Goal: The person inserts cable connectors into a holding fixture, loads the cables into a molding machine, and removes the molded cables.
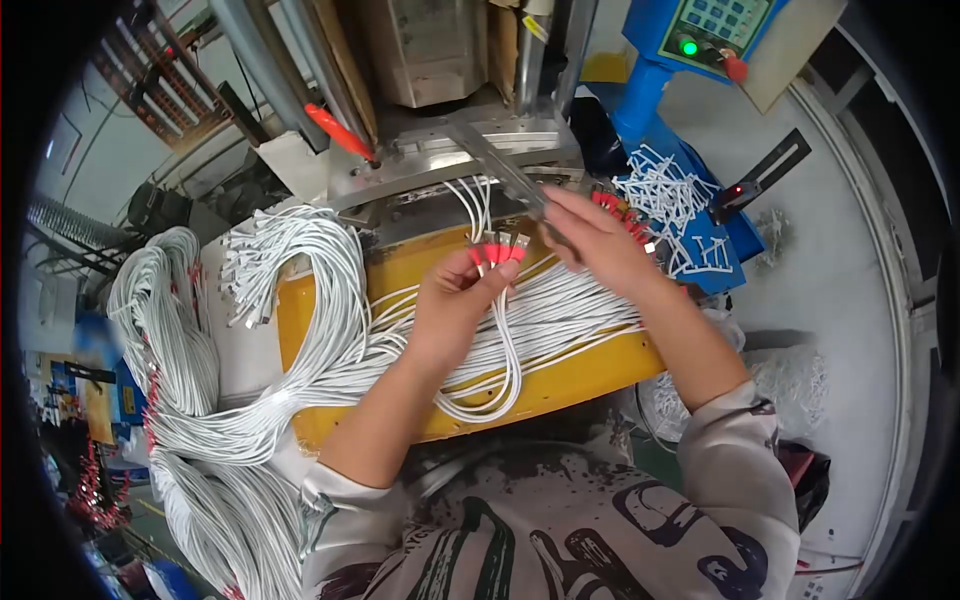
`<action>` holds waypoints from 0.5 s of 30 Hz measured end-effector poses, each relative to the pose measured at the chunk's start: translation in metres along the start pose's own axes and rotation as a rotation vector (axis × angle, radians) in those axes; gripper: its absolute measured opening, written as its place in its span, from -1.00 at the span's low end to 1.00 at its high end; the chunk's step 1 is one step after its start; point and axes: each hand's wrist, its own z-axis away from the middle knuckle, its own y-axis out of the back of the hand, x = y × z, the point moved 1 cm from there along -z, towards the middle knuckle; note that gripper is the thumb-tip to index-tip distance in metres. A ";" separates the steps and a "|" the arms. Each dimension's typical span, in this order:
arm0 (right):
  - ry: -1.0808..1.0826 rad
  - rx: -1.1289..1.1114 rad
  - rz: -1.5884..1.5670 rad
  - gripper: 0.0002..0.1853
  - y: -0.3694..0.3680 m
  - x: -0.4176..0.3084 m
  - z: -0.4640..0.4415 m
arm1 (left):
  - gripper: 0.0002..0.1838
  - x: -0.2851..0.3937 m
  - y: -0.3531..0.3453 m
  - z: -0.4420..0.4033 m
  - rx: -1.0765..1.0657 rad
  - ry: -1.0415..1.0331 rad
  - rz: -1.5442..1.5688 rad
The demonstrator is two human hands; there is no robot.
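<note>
My left hand [452, 302] is closed in a pinch on several white cables [503, 318], fanned out side by side. Their ends carry red sleeves and flat metal plugs [518, 243] that look like USB connectors. Up and to the right, my right hand [598, 240] grips the lower end of a long metal bar [487, 158]. The bar slants up to the left over the front of the machine's metal bed [400, 178]. A thick bundle of white cables [570, 305] runs beneath both hands across a yellow board [560, 385].
Large coiled cable bundles [165, 310] lie at the left. An orange-handled tool [340, 131] stands at the press. On the right, a blue tray [742, 237] holds white plastic pieces [665, 190], below a blue control box [705, 40] with a lit green button.
</note>
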 end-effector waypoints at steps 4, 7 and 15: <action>0.222 0.056 0.251 -0.53 -0.024 0.022 -0.013 | -0.85 -0.005 0.003 -0.001 -0.011 -0.058 -0.032; 0.240 0.053 0.331 -0.52 -0.028 0.027 -0.007 | -0.84 -0.008 0.006 -0.002 -0.004 -0.039 -0.001; 0.251 0.112 0.352 -0.49 -0.030 0.018 0.002 | -0.84 -0.009 0.003 -0.002 0.096 0.006 0.058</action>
